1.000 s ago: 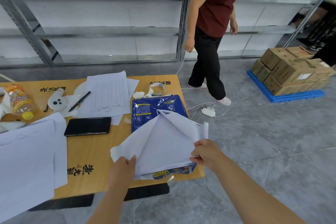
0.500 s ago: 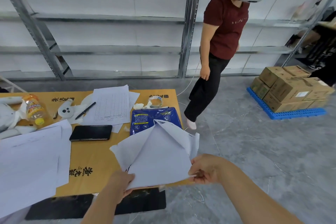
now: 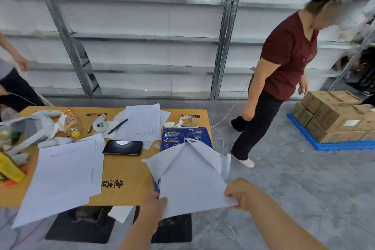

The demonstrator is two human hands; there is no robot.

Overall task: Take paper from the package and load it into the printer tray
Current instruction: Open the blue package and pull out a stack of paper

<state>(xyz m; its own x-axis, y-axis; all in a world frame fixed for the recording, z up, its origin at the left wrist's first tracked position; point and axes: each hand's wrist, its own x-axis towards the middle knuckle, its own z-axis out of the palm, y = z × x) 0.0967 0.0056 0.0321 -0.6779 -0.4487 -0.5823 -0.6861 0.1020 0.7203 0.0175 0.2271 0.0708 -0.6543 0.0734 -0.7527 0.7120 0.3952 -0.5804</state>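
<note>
A blue paper package point(image 3: 178, 136) lies at the right end of the cardboard-covered table point(image 3: 121, 176), its white inner wrapper point(image 3: 215, 158) folded open. A stack of white paper point(image 3: 192, 184) sticks out of the package toward me, past the table's front edge. My left hand point(image 3: 152, 207) grips the stack's near left corner. My right hand point(image 3: 237, 193) pinches its near right corner. No printer is in view.
On the table lie loose sheets point(image 3: 65, 172), a black phone point(image 3: 122, 147), a printed form point(image 3: 144, 126), a pen, a bottle point(image 3: 71, 124), a tape roll and white headset parts. A person in a red shirt point(image 3: 284, 63) stands right of the table. Cardboard boxes point(image 3: 332, 115) sit on a blue pallet.
The paper stack has slid farther out of the package toward me, both hands still on its near corners. The person in red has stepped closer; my view has tilted up.
</note>
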